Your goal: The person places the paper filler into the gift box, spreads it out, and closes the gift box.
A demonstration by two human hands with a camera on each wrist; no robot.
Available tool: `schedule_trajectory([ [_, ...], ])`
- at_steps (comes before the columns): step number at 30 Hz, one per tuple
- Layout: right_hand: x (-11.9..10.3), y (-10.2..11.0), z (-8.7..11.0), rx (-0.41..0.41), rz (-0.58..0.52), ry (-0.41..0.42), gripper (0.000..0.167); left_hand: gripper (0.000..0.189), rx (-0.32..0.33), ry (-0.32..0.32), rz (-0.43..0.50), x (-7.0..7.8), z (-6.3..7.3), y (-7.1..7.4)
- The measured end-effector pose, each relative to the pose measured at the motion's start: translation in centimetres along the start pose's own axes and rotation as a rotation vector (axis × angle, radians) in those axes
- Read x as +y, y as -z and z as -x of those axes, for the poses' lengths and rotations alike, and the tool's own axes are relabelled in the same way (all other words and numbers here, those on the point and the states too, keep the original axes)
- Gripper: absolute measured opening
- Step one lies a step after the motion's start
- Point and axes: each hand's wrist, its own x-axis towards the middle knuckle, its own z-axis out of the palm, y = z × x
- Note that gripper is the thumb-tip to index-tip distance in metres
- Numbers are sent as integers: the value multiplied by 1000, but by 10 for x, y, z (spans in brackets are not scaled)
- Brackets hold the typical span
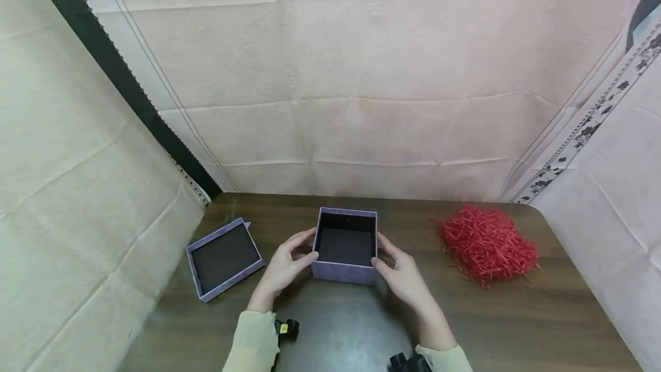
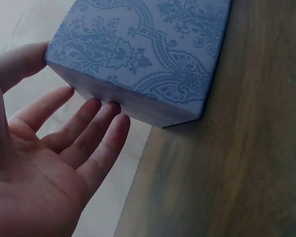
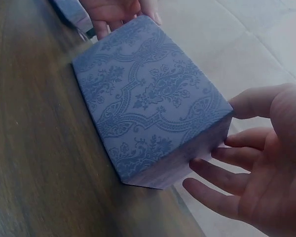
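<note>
An open purple box (image 1: 345, 271) with a black inside stands on the table between my two hands. At its left side is my left hand (image 1: 281, 268), thumb at the near corner and fingertips along the side wall. My right hand (image 1: 405, 277) touches the right side in a similar way, its thumb by the near right corner. In the left wrist view, the box's patterned face (image 2: 138, 49) shows, with the fingers spread and lightly bent against the neighbouring side. The right wrist view has the right fingers (image 3: 217, 197) apart, their tips at the box's side.
A matching purple lid (image 1: 227, 260), black inside up, lies tilted on the left of the wooden table (image 1: 341, 326). On the right sits a heap of red shredded paper (image 1: 488, 243). Pale cloth (image 1: 361, 73) hangs behind and along both sides.
</note>
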Motion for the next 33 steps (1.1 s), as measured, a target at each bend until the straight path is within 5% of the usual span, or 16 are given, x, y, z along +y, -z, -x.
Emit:
schedule_trajectory([
  [11,1,3,-1,-8,6,8,63,61,-22,-44,-5,0,0,-1],
  [21,4,16,-1,10,66,34,63,62,-30,-20,-6,0,1,-4],
  [25,8,45,-3,186,227,169,65,62,-39,-9,-1,1,2,-8],
  [29,12,97,-10,371,474,264,67,62,-39,-1,-14,0,3,-8],
  [33,18,152,-13,371,663,224,74,62,-28,0,-33,0,2,-5],
])
